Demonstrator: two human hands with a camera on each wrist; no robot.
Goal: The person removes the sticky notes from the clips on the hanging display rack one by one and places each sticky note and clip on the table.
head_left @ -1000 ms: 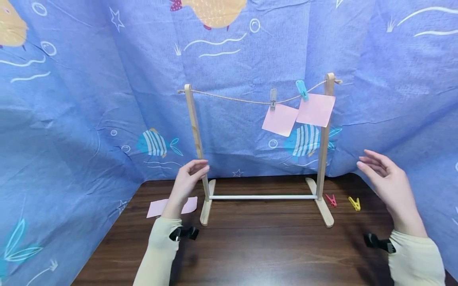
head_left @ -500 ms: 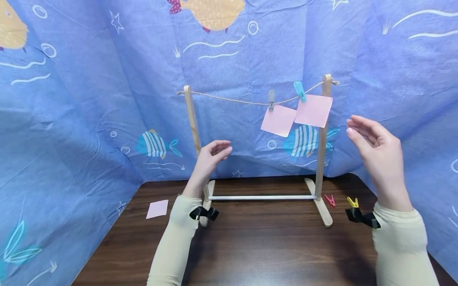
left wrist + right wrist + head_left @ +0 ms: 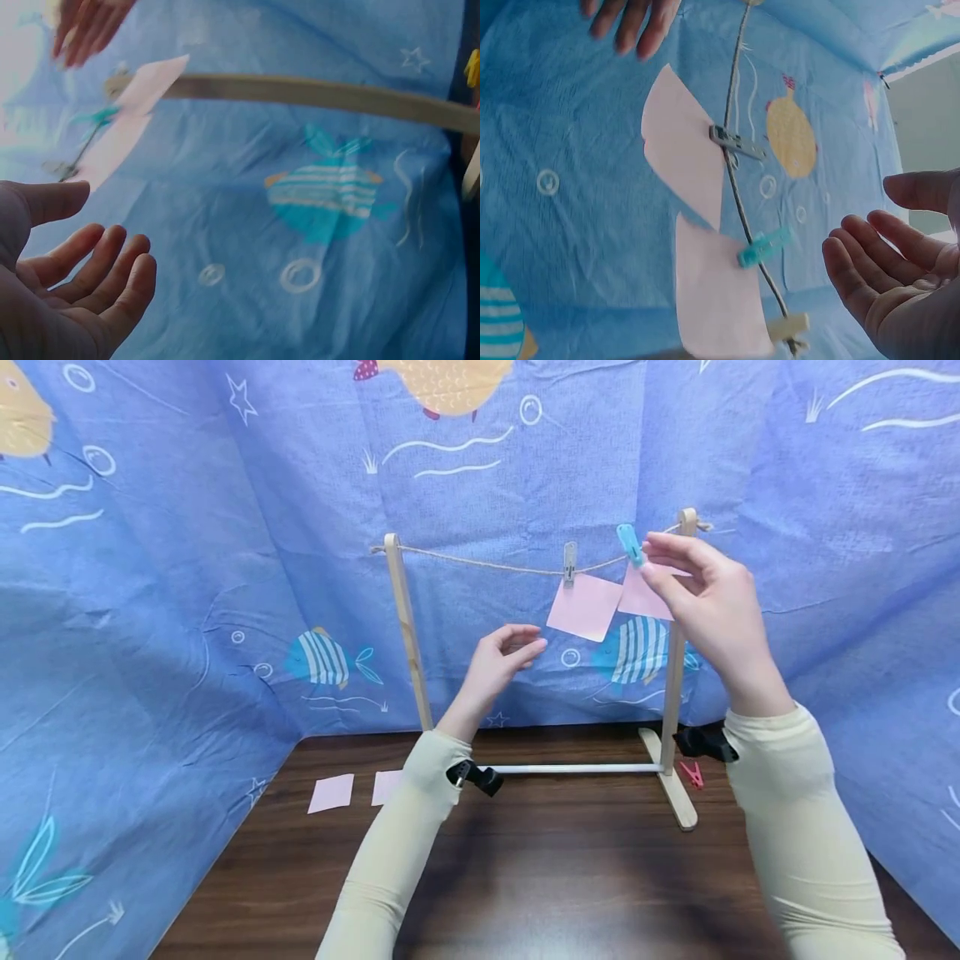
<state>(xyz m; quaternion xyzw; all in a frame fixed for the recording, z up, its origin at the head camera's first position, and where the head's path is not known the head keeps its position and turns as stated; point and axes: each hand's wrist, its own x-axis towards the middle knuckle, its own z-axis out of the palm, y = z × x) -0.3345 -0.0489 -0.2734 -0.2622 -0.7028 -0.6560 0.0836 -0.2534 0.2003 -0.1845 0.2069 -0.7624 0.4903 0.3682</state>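
Two pink paper squares hang from a string (image 3: 480,562) tied between two wooden posts. A grey clothespin (image 3: 570,564) clips the left square (image 3: 585,608); a light blue clothespin (image 3: 628,543) clips the right square (image 3: 645,597). My right hand (image 3: 712,589) is in front of the right square, hiding part of it. Its fingers are relaxed beside the blue clothespin, and the right wrist view shows a gap between that hand (image 3: 907,262) and the clothespin (image 3: 765,246). Lower left of the papers, my left hand (image 3: 491,672) hovers with loosely bent fingers, holding nothing.
Two more pink squares lie on the dark wooden table, one at far left (image 3: 330,793), another (image 3: 386,787) partly behind my left sleeve. A red clothespin (image 3: 694,774) lies by the right foot of the stand. A white crossbar (image 3: 577,769) joins the posts. Patterned blue cloth (image 3: 480,493) surrounds the table.
My right hand has risen and moved left from beyond the right post to the blue clothespin. My left hand has moved right and up. The hanging papers stay clipped.
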